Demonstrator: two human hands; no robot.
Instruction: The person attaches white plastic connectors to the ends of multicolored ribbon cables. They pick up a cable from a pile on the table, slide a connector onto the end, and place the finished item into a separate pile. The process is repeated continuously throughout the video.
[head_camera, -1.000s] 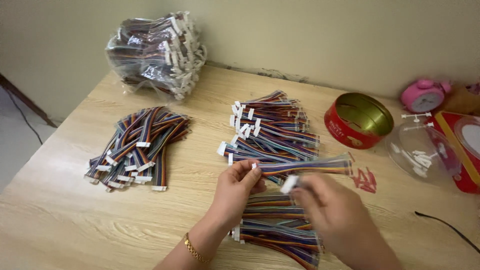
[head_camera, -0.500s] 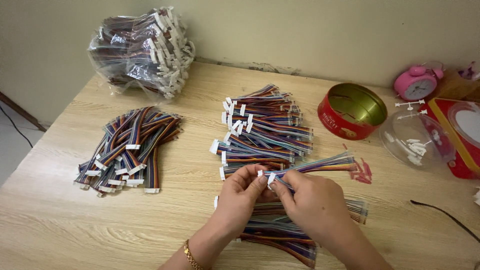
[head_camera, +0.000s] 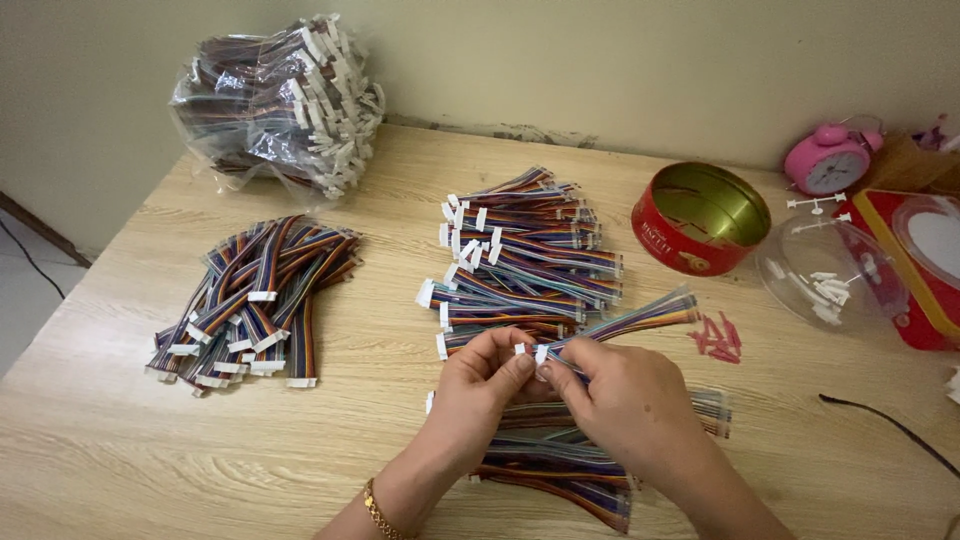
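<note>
I've got the rainbow ribbon cable pinched between both hands over the table's middle, left hand and right hand closed on its white connector, so I'd keep it square and the wires untwisted.

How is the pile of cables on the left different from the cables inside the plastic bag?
The left pile lies loose and fanned flat on the table; the bagged cables are wrapped in clear plastic, heaped high by the wall. The left pile sits nearer the left hand. Both are rainbow ribbon cables with white connectors.
</note>
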